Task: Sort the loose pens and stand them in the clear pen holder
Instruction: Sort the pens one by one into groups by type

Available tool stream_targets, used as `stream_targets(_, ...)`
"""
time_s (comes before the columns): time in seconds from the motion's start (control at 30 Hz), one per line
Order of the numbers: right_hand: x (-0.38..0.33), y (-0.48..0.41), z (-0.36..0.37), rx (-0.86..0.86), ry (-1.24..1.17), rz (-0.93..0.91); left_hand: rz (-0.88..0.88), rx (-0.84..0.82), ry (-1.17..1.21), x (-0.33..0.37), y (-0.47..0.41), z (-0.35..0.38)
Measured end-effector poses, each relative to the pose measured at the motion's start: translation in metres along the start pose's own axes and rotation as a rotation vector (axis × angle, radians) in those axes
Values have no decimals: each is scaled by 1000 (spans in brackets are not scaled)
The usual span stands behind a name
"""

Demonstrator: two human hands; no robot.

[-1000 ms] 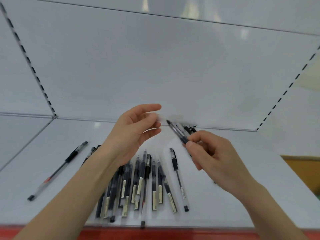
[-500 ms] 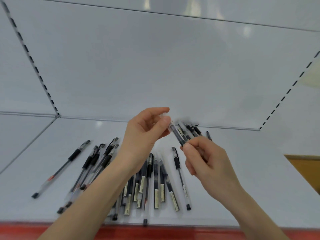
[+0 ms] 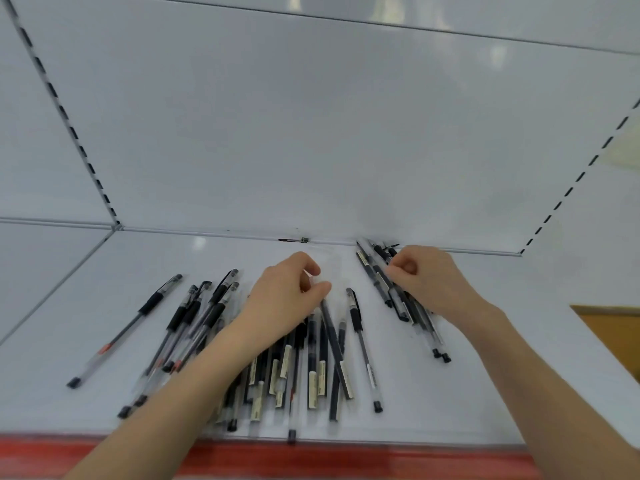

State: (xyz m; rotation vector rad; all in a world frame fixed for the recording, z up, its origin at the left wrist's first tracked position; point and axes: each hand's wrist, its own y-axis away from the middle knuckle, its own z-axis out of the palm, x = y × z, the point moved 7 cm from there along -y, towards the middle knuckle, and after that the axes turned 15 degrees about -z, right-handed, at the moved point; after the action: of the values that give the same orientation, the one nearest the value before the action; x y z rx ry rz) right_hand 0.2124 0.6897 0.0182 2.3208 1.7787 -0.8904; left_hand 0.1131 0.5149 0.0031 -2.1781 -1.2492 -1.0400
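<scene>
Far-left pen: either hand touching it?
No, the far-left pen lies by itself, well apart from the left hand and the right hand.

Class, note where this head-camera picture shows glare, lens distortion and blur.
Head view: soft glare patches on the back panel and shelf; same view, the wide-angle lens slants the slotted upright; same view, red front edge smeared, central pens fairly sharp.

A white shelf board (image 3: 536, 289) lies under the grips of the left hand (image 3: 287, 306) and right hand (image 3: 436, 282), a white back panel (image 3: 311, 133) rises beyond them between a left slotted upright (image 3: 65, 116) and a right slotted upright (image 3: 581, 174), and a red front edge (image 3: 346, 459) runs nearer (a tan surface (image 3: 613, 330) shows well right of them).
</scene>
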Motion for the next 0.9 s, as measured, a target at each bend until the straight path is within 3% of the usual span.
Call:
stream_targets(0.33,-20,-18,39,-252,289,-12,87,20,-288,2,-16,-1)
stream_targets(0.53,-9,-10,12,12,-83,40,139,44,-343,7,-57,-5)
stream_targets(0.73,-15,9,-8,167,-698,57,196,-14,-464,13,-87,24)
stream_targets(0.83,-17,18,-15,183,-797,47,207,-14,-485,14,-92,32)
stream_targets(0.9,-19,23,-22,216,-719,-4,214,-11,-479,16,-91,33)
